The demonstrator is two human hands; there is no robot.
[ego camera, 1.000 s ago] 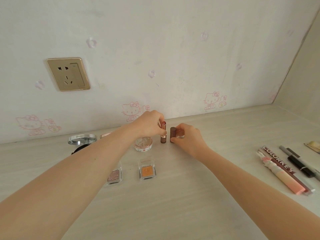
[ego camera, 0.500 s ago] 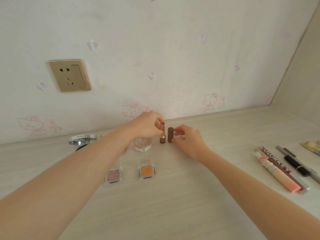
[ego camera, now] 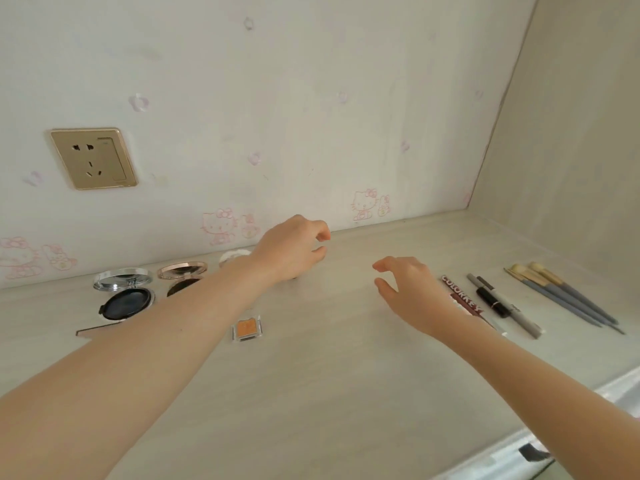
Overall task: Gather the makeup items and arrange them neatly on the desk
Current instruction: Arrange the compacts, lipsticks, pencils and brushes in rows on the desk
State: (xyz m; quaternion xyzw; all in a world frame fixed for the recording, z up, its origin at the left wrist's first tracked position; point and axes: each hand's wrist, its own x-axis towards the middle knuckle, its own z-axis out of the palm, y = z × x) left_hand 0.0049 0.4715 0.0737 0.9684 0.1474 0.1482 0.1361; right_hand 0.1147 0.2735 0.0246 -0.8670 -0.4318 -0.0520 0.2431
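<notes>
My left hand [ego camera: 294,249] hovers over the back of the desk with thumb and forefinger slightly apart and nothing in it. My right hand [ego camera: 412,292] hangs open to its right, just left of a dark red COLORKEY stick [ego camera: 462,296]. The two lipsticks are out of sight, probably behind my left hand. An orange eyeshadow pan [ego camera: 247,328] lies under my left forearm. At the back left are an open silver compact [ego camera: 124,301], a rose-gold compact [ego camera: 181,271] and a white round jar [ego camera: 235,255].
Right of the COLORKEY stick lie a black pen [ego camera: 493,301], a grey pen [ego camera: 521,318] and several grey-handled brushes [ego camera: 562,294]. A gold wall socket [ego camera: 91,157] is on the back wall. A side wall closes the desk [ego camera: 329,375] on the right.
Both hands have let go of the two upright lipsticks. My right hand has moved right toward the pens. The view has shifted, showing the compacts and brushes more fully.
</notes>
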